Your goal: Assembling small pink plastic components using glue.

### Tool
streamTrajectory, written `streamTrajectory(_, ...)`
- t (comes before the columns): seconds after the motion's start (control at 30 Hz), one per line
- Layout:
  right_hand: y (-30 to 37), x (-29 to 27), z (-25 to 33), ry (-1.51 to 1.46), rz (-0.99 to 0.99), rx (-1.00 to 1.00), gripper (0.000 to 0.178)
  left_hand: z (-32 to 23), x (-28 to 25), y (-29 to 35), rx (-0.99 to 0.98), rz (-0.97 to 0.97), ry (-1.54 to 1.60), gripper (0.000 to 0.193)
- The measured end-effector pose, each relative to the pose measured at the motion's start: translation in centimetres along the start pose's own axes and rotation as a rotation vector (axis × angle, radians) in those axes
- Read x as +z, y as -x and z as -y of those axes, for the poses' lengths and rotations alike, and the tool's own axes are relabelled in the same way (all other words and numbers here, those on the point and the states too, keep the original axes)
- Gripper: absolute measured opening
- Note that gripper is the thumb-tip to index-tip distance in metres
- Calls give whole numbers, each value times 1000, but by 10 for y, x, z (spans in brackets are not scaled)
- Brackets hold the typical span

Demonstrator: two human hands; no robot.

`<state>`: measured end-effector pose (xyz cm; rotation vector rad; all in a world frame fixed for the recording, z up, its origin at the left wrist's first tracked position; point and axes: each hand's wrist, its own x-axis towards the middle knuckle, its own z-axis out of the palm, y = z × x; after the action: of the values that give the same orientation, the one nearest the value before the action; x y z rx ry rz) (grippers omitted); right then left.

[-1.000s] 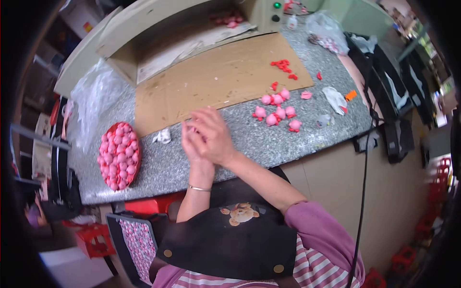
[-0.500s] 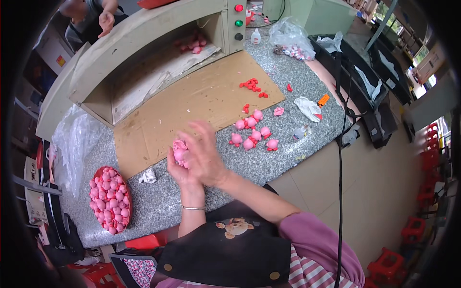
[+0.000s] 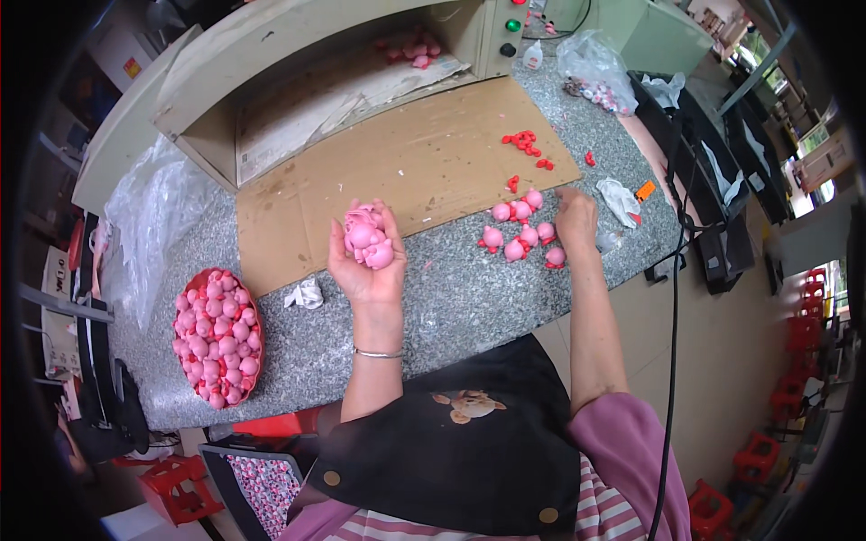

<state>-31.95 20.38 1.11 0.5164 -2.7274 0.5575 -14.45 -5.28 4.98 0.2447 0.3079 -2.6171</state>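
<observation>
My left hand [image 3: 365,281] is raised over the near edge of the cardboard, palm up. Its fingers curl round a handful of pink toy parts [image 3: 368,242], rounded and glossy. Off to the right my right hand [image 3: 577,219] rests on the granite table, fingers closed and fingertips down. Whatever those fingertips pinch is hidden beneath them. Just left of that hand lie several pink balls with red feet [image 3: 514,250]. Behind them, small red pieces [image 3: 520,142] are scattered on the cardboard [image 3: 424,144].
A red basket [image 3: 259,347] heaped with pink-and-red balls stands at left, beside crumpled white tissue [image 3: 305,294]. An arched machine [image 3: 203,149] with more pink parts [image 3: 419,52] inside occupies the back. White cloth [image 3: 618,200], a plastic bag [image 3: 591,68] and a black cable [image 3: 672,361] are at right.
My hands have parted: the right moved away to the right and down to the table, covering the spot where a small pink piece lay. The left still holds pink parts. The view has shifted.
</observation>
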Motion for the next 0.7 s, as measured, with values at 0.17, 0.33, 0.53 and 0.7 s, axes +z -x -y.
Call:
streamTrajectory(0.17, 6, -40, 91, -958, -45, 170, 24, 6, -4, 3, 5, -69, -63, 35)
streamTrajectory(0.33, 39, -40, 191, -1031, -11, -265, 21, 7, -29, 0, -238, 233, -93, 34)
streamTrajectory(0.53, 47, -16, 211, -851, 180, -444, 26, 2, -14, 7, 93, -18, -328, 31)
streamTrajectory(0.7, 27, -4, 222, -668, 243, -520, 32, -11, -12, -10, 169, -29, -213, 27)
